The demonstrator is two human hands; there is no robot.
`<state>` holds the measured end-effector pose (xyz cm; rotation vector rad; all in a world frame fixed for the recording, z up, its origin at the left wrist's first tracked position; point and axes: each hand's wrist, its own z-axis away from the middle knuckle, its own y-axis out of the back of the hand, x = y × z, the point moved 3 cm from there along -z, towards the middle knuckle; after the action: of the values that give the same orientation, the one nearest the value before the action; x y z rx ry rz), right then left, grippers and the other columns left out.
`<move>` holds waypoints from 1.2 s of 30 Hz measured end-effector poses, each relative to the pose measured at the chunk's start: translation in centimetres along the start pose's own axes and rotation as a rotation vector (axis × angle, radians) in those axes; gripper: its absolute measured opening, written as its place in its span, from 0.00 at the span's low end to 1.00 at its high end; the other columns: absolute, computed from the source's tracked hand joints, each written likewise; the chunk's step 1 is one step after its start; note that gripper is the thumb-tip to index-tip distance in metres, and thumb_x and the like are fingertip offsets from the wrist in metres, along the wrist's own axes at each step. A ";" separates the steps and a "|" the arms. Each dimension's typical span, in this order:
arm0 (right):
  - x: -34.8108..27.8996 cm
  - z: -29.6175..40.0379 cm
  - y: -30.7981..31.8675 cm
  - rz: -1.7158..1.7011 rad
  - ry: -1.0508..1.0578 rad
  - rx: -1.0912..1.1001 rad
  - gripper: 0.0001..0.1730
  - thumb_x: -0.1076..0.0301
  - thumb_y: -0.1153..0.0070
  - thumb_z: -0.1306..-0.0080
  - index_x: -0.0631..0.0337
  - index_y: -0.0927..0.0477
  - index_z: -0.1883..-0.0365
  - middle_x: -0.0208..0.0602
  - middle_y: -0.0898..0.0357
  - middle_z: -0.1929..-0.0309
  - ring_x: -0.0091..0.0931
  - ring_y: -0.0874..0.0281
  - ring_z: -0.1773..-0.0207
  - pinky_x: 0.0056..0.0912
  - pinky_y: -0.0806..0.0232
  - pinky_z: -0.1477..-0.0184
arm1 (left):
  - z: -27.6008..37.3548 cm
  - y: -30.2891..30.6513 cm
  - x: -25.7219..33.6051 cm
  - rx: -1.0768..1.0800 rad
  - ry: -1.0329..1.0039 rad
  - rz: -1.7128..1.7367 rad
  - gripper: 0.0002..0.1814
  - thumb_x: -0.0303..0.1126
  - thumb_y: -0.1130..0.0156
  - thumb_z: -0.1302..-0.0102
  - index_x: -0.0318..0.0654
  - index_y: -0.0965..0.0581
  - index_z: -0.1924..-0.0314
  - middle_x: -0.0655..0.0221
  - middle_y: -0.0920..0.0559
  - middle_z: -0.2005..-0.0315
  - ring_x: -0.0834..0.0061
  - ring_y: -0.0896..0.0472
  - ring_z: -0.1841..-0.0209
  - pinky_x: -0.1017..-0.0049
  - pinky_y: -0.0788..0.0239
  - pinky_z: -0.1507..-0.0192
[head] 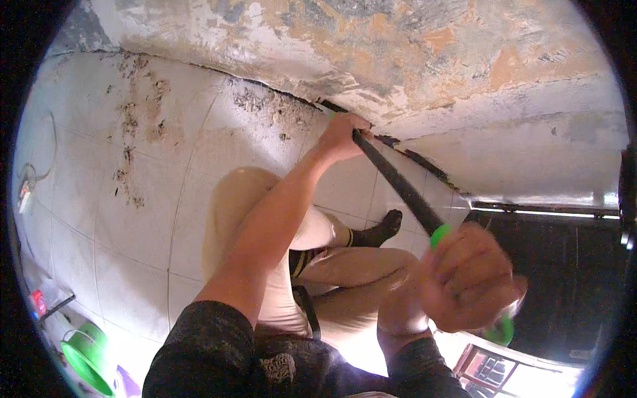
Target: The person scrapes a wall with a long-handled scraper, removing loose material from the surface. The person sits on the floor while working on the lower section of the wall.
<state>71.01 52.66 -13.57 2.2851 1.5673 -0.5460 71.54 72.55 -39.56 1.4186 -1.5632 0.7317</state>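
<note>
My right hand (468, 278), at the lower right and closest to the camera, is closed around the end of a long black rod (400, 186) beside a green band. The rod slants up and left to my left hand (348, 130), which is closed at its far end, close to the foot of a patchy, peeling wall (428, 49). A small bit of green shows beside my left hand. The rod's tip is hidden, so its kind cannot be told. Dark gaps run along the seam between wall and tiled floor (239, 164).
Crumbled debris (129, 124) lies on the tiles. A cable with a white plug-like piece (24, 195) lies at far left, and a green bucket (87, 358) stands lower left. A dark door-like panel (557, 278) is at right. My bent legs and socked foot (383, 231) are below the rod.
</note>
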 end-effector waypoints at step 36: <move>-2.2 0.5 1.7 -0.019 0.037 0.117 0.19 0.61 0.47 0.29 0.46 0.35 0.81 0.19 0.38 0.87 0.15 0.42 0.88 0.22 0.44 0.83 | -0.1 -0.2 1.2 -0.032 -0.077 0.051 0.12 0.34 0.31 0.48 0.37 0.23 0.80 0.54 0.23 0.82 0.52 0.20 0.72 0.59 0.28 0.65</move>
<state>71.87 50.03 -12.91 2.3807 1.6158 -0.6200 71.83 72.08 -38.50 1.4028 -1.6687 0.6863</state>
